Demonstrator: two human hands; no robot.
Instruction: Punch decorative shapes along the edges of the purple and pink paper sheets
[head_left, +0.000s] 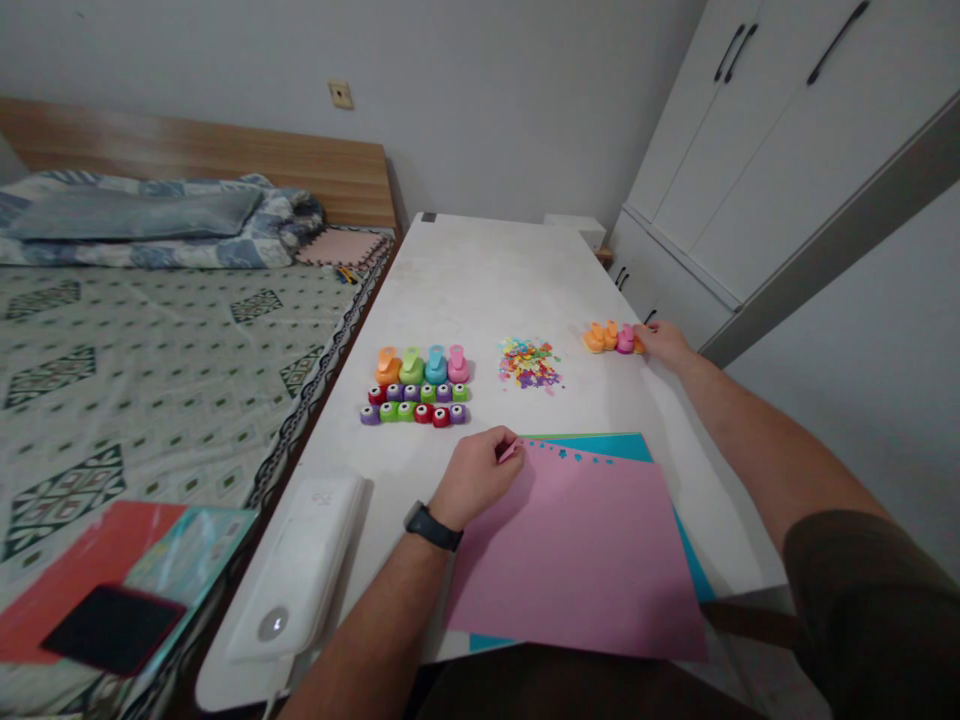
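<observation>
A pink sheet of paper [577, 560] lies over blue paper [634, 446] at the table's near side. Small shapes are punched along its far edge, with blue showing through. My left hand [484, 470], a dark watch on its wrist, pinches the sheet's far left corner. Stretched out to the right, my right hand [666, 343] has its fingers closed on an orange craft punch [639, 340], partly hidden by them. That punch stands at the right end of a short row with other orange punches [603, 337] and a pink punch [625, 340].
Colourful paper confetti [530, 364] is heaped mid-table. Left of it stand larger lever punches [411, 367] and two rows of small punches [416, 403]. A white device [300, 570] with a cable lies at the near left. Beside the table is a bed [150, 370] holding a phone [112, 628].
</observation>
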